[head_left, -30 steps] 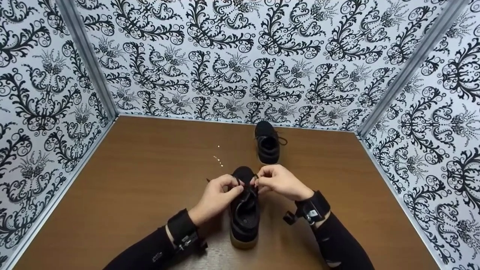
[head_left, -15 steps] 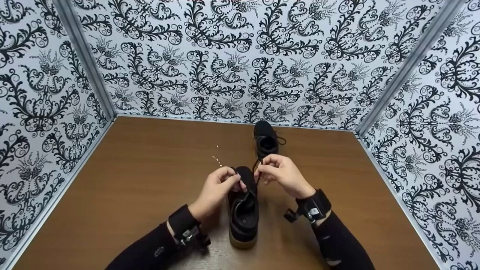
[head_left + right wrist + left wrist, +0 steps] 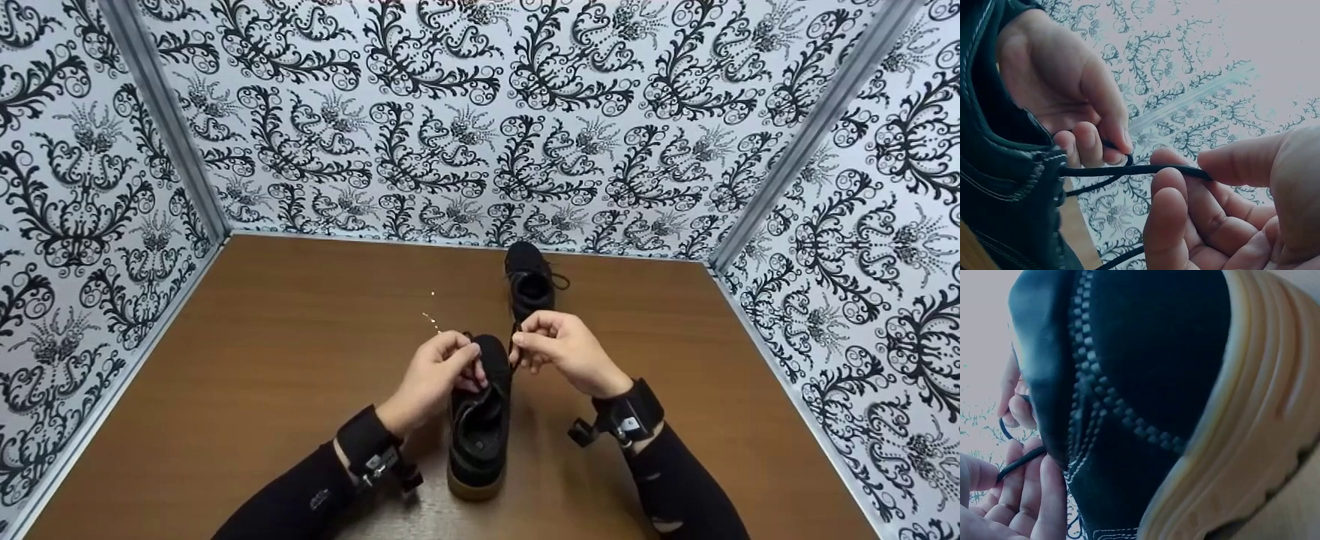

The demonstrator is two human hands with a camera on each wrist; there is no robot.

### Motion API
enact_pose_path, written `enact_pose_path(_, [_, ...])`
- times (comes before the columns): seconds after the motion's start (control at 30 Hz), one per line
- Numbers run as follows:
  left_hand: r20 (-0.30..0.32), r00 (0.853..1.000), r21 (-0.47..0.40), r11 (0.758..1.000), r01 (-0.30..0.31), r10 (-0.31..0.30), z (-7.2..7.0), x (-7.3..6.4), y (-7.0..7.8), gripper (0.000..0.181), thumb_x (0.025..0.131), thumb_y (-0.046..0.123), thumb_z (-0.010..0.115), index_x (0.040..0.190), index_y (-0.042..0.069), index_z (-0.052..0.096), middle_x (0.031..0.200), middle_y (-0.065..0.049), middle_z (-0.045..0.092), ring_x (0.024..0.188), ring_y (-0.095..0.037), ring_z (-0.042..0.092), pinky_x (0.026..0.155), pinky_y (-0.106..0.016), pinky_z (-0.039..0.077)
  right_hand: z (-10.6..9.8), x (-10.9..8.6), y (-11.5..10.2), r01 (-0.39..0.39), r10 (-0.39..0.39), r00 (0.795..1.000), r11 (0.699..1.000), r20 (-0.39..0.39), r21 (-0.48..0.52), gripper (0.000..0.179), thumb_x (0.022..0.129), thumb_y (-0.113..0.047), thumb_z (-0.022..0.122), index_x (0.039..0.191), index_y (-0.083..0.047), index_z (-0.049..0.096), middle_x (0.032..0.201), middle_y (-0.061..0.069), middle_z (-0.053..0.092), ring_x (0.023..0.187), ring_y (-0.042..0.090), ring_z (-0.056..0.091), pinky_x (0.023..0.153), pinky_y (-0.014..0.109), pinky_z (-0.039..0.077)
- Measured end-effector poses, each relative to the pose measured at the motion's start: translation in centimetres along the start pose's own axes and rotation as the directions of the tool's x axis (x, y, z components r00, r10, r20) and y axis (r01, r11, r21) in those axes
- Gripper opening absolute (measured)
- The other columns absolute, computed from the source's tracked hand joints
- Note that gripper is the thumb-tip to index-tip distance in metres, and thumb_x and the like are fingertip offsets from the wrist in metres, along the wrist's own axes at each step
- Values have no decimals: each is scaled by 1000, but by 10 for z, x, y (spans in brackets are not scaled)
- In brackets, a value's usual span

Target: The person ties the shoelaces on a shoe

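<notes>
A black-and-white scrollwork wall closes in the back and sides of a brown wood-grain table. The near shoe, black, sits upright there in front of the person, toe pointing away, and the far shoe sits beyond it near the back wall, its heel partly covered by the right hand in the head view. Both hands are over the front part of the near shoe, one to each side. The left hand has its fingers curled in and pinches a black lace between thumb and fingers; the right hand is curled likewise, its thumb pressing another stretch of lace against its fingers. What could go wrong is probably a slip: each grip is only a narrow pinch on thin cord, so a sharp tug might pull a strand free. With neither hand seen bracing the shoe, an uneven pull could also swing or drag it, and dark cord against dark leather makes it easy to take the wrong strand. The head view gives both shoes and their places, but the cord almost vanishes against the black upper. The right wrist view shows the strands coming away from the lacing edge and crossing between the hands. The left wrist view alone brings up the ridged tan sole and checkered stitching closely, while the upper hides most of the right hand.
</notes>
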State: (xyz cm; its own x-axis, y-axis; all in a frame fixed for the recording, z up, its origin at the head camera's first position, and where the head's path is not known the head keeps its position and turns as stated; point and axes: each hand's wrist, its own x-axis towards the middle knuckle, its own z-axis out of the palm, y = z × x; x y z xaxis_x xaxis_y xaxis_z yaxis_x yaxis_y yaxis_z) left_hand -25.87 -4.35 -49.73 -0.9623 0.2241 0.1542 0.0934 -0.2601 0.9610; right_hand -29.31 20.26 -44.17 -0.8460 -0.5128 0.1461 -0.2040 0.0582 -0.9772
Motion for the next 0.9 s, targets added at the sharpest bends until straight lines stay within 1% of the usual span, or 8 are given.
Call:
enact_pose_path(0.1, [24, 1000, 11, 1000, 2, -3, 1, 0, 0, 15, 111, 9, 65, 99, 0, 63, 78, -10, 71, 69, -20, 73, 62, -29, 63, 0, 1, 3, 17, -17, 999, 1000, -30, -26, 23, 108, -14, 74, 104, 8, 67, 93, 25, 78, 69, 17, 70, 63, 30, 61])
enact_pose_path(0.2, [36, 999, 22, 1000, -5, 4, 1, 0, 1, 14, 111, 9, 67, 103, -2, 65, 79, -9, 71, 69, -19, 71, 59, -28, 61, 0, 2, 4, 30, -35, 996, 998, -86, -53, 18, 108, -11, 74, 104, 6, 69, 94, 27, 78, 70, 18, 70, 64, 29, 60])
enact_pose_path(0.3, [49, 999, 32, 999, -5, 3, 0, 1, 1, 18, 110, 8, 68, 108, -10, 65, 79, -8, 71, 68, -17, 71, 55, -27, 59, 2, 2, 4, 51, -63, 988, 995, -141, -92, 15, 107, -10, 75, 103, 3, 70, 98, 30, 77, 75, 18, 72, 65, 29, 60])
enact_pose_path(0.4, [72, 997, 63, 998, -1, -4, -1, 2, 3, 25, 110, 8, 69, 113, -16, 67, 80, -7, 71, 68, -15, 70, 53, -25, 56, 4, 3, 4, 91, -113, 978, 987, -173, -132, 15, 105, -11, 78, 103, 2, 71, 100, 30, 77, 78, 17, 71, 66, 29, 59])
enact_pose_path(0.47, [95, 996, 102, 995, -5, -5, -1, 2, 4, 27, 110, 10, 69, 115, -16, 69, 81, -5, 71, 69, -13, 68, 52, -23, 54, 4, 3, 4, 132, -159, 971, 979, -179, -158, 15, 105, -11, 79, 103, 2, 72, 102, 27, 78, 79, 17, 70, 67, 28, 59])
enact_pose_path(0.6, [139, 990, 206, 978, -33, 5, -1, 1, 6, 24, 111, 14, 69, 114, -9, 76, 82, -3, 70, 67, -12, 63, 52, -22, 50, 7, 2, 5, 221, -253, 953, 957, -165, -190, 15, 105, -11, 79, 104, 2, 73, 105, 19, 79, 79, 18, 69, 68, 27, 59])
enact_pose_path(0.77, [192, 980, 312, 944, -104, 44, 1, 0, 7, 22, 111, 13, 69, 114, -6, 80, 84, -4, 70, 64, -11, 57, 53, -20, 46, 9, 3, 8, 308, -333, 935, 933, -122, -189, 14, 107, -6, 75, 106, 7, 72, 110, 20, 78, 83, 19, 69, 73, 29, 60])
enact_pose_path(0.9, [234, 969, 365, 917, -163, 80, 4, 1, 6, 21, 110, 11, 70, 114, -7, 80, 86, -9, 73, 71, -11, 61, 63, -21, 51, 11, 4, 11, 359, -376, 921, 921, -105, -153, 10, 107, -2, 73, 107, 8, 71, 115, 24, 76, 92, 20, 72, 77, 29, 60])
